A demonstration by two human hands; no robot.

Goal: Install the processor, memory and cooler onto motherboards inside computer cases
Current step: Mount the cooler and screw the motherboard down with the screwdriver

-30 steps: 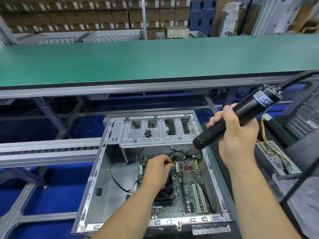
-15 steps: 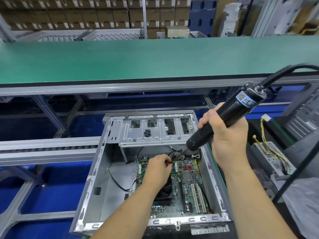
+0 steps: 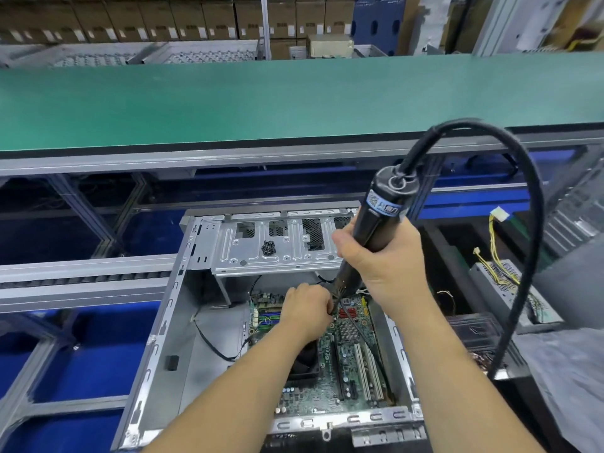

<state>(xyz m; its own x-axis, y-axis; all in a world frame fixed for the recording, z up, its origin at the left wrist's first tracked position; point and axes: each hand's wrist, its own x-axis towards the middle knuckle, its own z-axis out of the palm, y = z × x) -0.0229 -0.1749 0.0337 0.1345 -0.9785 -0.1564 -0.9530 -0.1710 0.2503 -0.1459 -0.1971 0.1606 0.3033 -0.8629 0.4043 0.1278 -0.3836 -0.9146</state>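
My right hand is wrapped tight around the black cylindrical electric screwdriver, right of frame centre, tool tilted with its bit end down-left into the case. Its thick black cable arcs up from the tool cap and drops down the right side of the frame.

My left hand sits at centre, fingers curled and pinched in at the driver tip; what they pinch is too small to tell. It covers part of the black fan cooler, which sits on the green motherboard.

The board lies flat in the right half of the open grey steel computer case, lower centre. The case's right wall runs just beside the board edge, tight against my right forearm. The left half of the case floor is bare metal with one thin black wire across it; that is the open room.

The silver perforated drive bay bracket spans the far end of the case, above the board, with a small cluster of black screws on top. The driver body passes just beside its right end.

The green conveyor belt fills the upper frame, well apart.
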